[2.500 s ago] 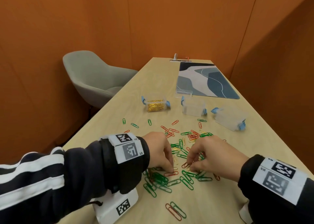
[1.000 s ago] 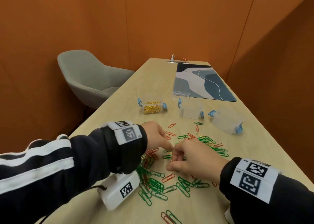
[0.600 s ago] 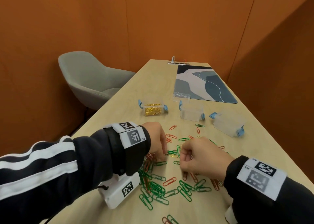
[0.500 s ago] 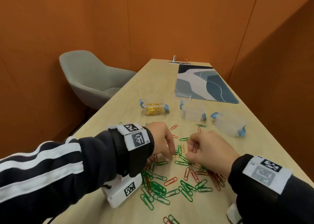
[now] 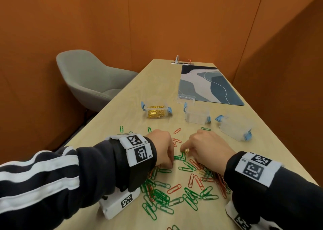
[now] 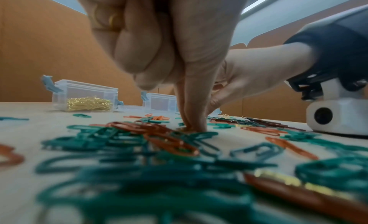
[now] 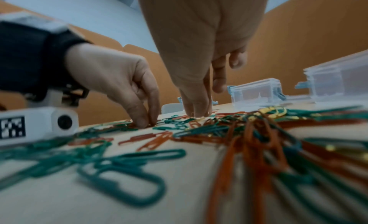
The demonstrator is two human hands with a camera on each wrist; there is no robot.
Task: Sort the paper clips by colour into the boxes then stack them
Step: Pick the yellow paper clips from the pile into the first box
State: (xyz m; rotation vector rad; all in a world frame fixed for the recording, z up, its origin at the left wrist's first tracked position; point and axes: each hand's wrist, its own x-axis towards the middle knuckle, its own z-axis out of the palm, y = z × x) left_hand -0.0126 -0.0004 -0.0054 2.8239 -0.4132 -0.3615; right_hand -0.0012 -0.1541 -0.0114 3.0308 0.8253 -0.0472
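Here, both hands work a scatter of green, red & gold paper clips (image 5: pixel 174 193) on the table (image 5: pixel 111 132). L hand (image 5: pixel 163 148) has fingers curled, tips pinched down on a clip; R hand (image 5: pixel 208 148) likewise; exact grips unclear. Boxes (image 5: pixel 197 115) stand beyond, one w/ gold clips (image 5: pixel 156 111).

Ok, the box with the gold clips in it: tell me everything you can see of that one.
The box with the gold clips is a small clear plastic tub, rectangular, with a pale blue latch hanging at each short end. It stands upright and lidless on the wooden table, leftmost of three boxes, beyond the scattered green and red clips. Gold paper clips fill roughly its lower half. Neither hand touches it, and nothing else rests against it.
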